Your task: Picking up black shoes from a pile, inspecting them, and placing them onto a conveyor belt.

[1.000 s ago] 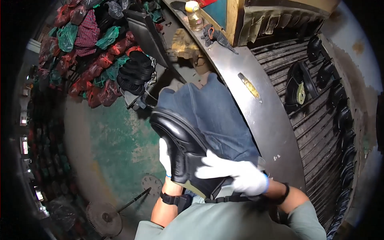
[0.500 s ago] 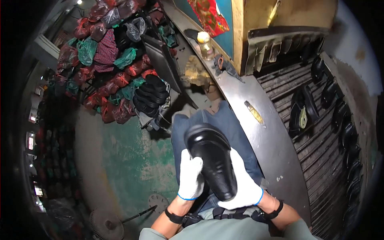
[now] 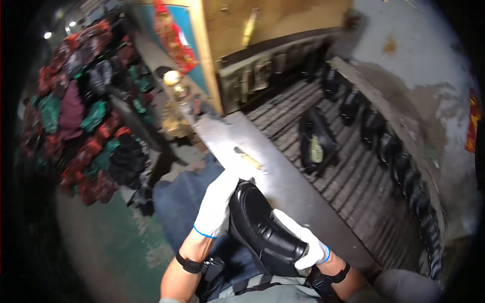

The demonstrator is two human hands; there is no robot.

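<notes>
A glossy black leather shoe [image 3: 262, 227] is between my two white-gloved hands, tilted over my lap beside the metal ledge. My left hand [image 3: 217, 204] grips it along the left side, with fingertips near its far end. Around its near right end my right hand [image 3: 307, 240] is closed, thumb side along the upper. Both gloves have blue cuffs. Just beyond my left fingertips, a small yellowish brush-like item [image 3: 248, 159] lies on the bare metal ledge [image 3: 283, 177]; blur hides its details.
Right of the ledge runs a slatted conveyor [image 3: 338, 197] with a shoe pair [image 3: 316, 141] on it and a row of black shoes [image 3: 401, 164] along its far side. A bottle [image 3: 178, 90] stands farther up the ledge. Red and green bags [image 3: 93, 118] are piled at left.
My view has swung right toward the conveyor. The shoe has turned in my hands and come nearer the ledge; my left hand has moved up toward its far end.
</notes>
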